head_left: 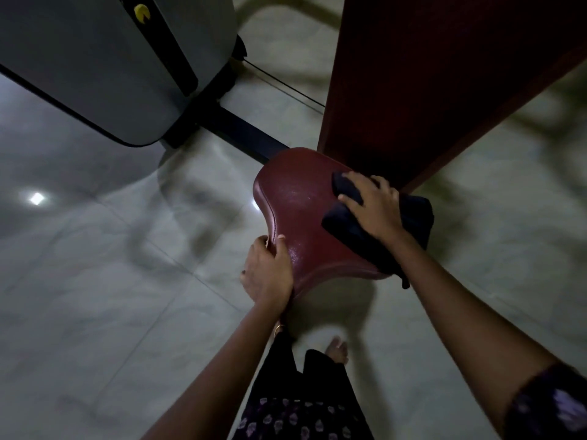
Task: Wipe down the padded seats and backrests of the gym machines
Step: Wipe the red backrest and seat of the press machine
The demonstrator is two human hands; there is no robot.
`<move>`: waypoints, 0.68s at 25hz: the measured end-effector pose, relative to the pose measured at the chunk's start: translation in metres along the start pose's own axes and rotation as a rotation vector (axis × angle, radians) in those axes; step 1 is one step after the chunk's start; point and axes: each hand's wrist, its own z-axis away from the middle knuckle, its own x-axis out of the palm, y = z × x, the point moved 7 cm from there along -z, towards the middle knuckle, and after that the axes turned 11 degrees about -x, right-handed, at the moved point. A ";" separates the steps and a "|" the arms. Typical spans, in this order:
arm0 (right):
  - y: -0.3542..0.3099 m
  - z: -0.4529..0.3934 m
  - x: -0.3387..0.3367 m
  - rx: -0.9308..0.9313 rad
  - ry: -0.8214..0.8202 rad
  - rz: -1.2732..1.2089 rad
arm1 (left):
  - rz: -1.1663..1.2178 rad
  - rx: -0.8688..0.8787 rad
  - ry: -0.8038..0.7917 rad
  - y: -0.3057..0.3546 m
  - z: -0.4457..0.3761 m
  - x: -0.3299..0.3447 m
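Observation:
A dark red padded seat (305, 217) sits in the middle of the view, with a tall dark red backrest (428, 74) rising behind it. My left hand (266, 268) grips the seat's front left edge, thumb on top and fingers curled under the rim. My right hand (371, 204) lies flat with spread fingers on a dark folded cloth (413, 223), pressing it onto the right side of the seat. Part of the cloth hangs over the seat's right edge.
A grey machine housing (104, 65) with a yellow knob stands at the upper left, on a black floor bar (241, 131). Pale glossy floor tiles (111, 281) surround the seat. My bare foot (338, 349) and patterned clothing show below.

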 end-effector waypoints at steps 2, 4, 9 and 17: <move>-0.003 0.003 0.001 0.167 0.082 0.033 | -0.188 0.009 0.053 0.007 0.003 0.006; -0.028 0.024 0.006 0.051 0.099 -0.012 | -0.271 0.047 0.114 0.012 0.005 0.010; 0.013 0.066 -0.002 -0.176 0.098 0.054 | -0.250 0.098 0.172 0.012 0.009 0.016; -0.012 0.002 0.008 0.094 -0.015 0.144 | -0.259 0.121 0.324 0.018 0.011 0.017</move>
